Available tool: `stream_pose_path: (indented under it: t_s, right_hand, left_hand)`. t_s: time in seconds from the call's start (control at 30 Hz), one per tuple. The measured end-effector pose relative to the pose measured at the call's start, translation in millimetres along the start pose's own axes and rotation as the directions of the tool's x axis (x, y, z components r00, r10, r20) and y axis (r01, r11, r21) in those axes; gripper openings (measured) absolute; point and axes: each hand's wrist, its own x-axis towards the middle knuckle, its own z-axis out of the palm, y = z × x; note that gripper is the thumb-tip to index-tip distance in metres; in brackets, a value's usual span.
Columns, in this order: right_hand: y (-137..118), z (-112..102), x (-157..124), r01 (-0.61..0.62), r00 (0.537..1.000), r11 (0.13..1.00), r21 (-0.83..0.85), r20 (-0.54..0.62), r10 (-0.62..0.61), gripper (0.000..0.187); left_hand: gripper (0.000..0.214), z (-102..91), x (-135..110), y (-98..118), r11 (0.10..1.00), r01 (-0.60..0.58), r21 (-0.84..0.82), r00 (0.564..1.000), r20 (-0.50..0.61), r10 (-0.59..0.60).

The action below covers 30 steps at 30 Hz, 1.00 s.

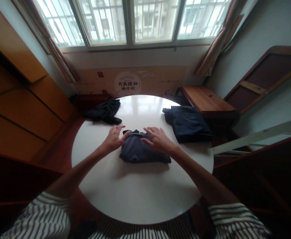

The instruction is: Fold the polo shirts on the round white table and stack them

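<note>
A dark grey-blue garment (143, 151), folded into a compact bundle, lies near the middle of the round white table (135, 196). My left hand (114, 137) is at the bundle's upper left corner, fingers apart, with the thumb at its edge. Over the upper right part of the bundle is my right hand (157, 137), its fingers spread and nothing gripped. Whether either hand presses on the cloth is hard to tell. A bit of black cloth and a small white spot show at the bundle's far edge, between the hands.
Crumpled black clothing (104, 111) lies at the table's far left edge. A folded dark navy garment (190, 124) lies at the right edge. Behind it stands a low wooden table (207, 98). Orange-brown cabinets (23, 122) line the left, and a pale rail (257, 136) runs at right.
</note>
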Motion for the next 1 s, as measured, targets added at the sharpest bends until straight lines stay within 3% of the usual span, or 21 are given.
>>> stream_pose_path:
  t_s: [0.13,0.23,0.33,0.4,0.5,0.6,0.7,0.83,0.93,1.0]
  right_hand:
    - [5.9,4.8,-31.6,-0.027,0.997,0.999,-0.028,0.074,0.029,0.072]
    - [20.2,19.0,-54.8,-0.079,0.993,0.996,-0.039,0.082,0.082,0.076]
    - [34.0,24.0,-70.6,-0.194,0.977,0.979,-0.058,0.075,0.198,0.081]
    - [35.4,19.6,-76.0,-0.211,0.977,0.974,-0.079,0.030,0.213,0.081]
    - [22.3,8.6,-78.5,-0.009,0.999,0.997,-0.072,-0.038,0.007,0.083]
    - [0.5,4.7,-77.1,0.277,0.960,0.961,0.001,0.031,-0.277,0.084]
    - [-16.2,12.3,-73.3,0.326,0.943,0.945,-0.020,0.082,-0.323,0.071]
    - [-22.6,25.4,-66.8,0.287,0.957,0.954,-0.083,0.054,-0.283,0.063]
    - [-19.0,23.8,-63.1,0.249,0.968,0.968,0.010,-0.001,-0.249,0.062]
    - [-13.0,12.5,-61.0,0.197,0.980,0.966,0.166,-0.065,-0.189,0.061]
  left_hand:
    - [0.053,7.4,-51.7,7.4,0.979,-0.174,0.106,0.982,0.086,0.166]
    - [0.051,20.6,-80.2,1.5,0.969,-0.178,0.172,0.971,0.189,0.145]
    - [0.053,23.4,-94.4,-3.4,0.962,-0.165,0.219,0.970,0.212,0.118]
    - [0.056,18.0,-95.9,-2.5,0.945,-0.230,0.231,0.960,0.211,0.183]
    - [0.068,5.8,-88.7,-0.8,0.880,-0.443,0.170,0.876,0.292,0.384]
    - [0.061,-3.1,-77.4,-7.5,0.790,-0.610,0.065,0.751,0.366,0.550]
    - [0.053,-5.0,-68.4,-19.8,0.742,-0.670,0.037,0.702,0.356,0.616]
    - [0.043,2.8,-61.0,-26.9,0.765,-0.644,-0.034,0.731,0.269,0.627]
    - [0.041,9.8,-49.8,-18.6,0.834,-0.533,-0.141,0.826,0.125,0.549]
    - [0.044,9.7,-31.6,-5.2,0.872,-0.450,-0.194,0.889,0.002,0.459]
